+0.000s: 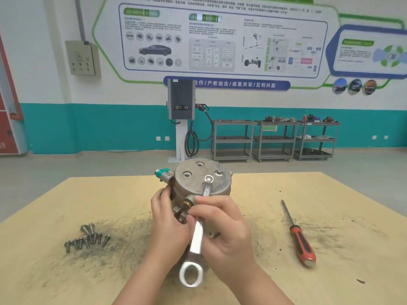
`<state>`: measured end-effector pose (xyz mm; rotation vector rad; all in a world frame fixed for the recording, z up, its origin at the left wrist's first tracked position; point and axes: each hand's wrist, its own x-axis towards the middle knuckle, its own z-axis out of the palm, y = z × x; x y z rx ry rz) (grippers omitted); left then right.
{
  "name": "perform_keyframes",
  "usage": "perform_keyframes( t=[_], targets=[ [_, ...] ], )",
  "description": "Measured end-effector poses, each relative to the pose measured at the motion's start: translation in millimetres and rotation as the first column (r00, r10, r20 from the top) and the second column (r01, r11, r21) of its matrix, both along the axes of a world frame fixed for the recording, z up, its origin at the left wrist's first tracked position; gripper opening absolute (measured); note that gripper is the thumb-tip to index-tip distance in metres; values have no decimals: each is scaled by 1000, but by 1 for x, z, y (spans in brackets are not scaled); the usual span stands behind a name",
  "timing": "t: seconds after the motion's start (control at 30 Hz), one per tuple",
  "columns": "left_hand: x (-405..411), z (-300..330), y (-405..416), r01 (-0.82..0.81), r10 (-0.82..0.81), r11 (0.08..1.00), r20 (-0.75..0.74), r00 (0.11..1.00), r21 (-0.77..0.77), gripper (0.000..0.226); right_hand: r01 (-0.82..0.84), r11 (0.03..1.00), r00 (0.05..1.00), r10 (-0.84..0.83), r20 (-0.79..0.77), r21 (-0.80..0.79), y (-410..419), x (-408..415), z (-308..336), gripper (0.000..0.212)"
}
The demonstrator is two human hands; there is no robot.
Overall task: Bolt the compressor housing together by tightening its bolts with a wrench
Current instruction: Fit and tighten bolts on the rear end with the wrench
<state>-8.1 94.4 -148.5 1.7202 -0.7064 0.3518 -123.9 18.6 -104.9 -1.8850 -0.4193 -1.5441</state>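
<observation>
While my left hand (168, 219) grips the housing (201, 179), right hand (222, 225) holds the wrench (197, 238) on a bolt (208, 178); wrench markings unreadable; spare bolts (88, 238) on table (330, 205).

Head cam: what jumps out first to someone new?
The compressor housing at table centre, a wrench seated on a bolt on its top face. The right hand grips the wrench; the left hand steadies the housing's side. Loose bolts lie left, a red-handled screwdriver right.
</observation>
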Motion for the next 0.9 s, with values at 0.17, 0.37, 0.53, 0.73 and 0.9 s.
perform_keyframes(
  t=[0.17,0.37,0.53,0.73,0.9],
  targets=[
    [14,-3,-5,-2,-1,999,-78,997,-39,59,47,992,995,-36,97,-119,5,6,17,13],
    [-2,9,4,92,-93,994,-33,995,-56,107,-403,724,914,291,282,560,-8,-8,54,17],
    [-8,15,5,107,-111,992,-60,992,-68,105,-483,346,850,407,336,804,-36,-5,58,25],
    [-8,15,6,105,-111,991,-80,991,-84,109,-477,254,805,512,301,842,-55,8,56,21],
    [-10,16,5,99,-105,992,-88,991,-75,109,-420,178,762,601,240,890,-74,19,56,18]
  ],
)
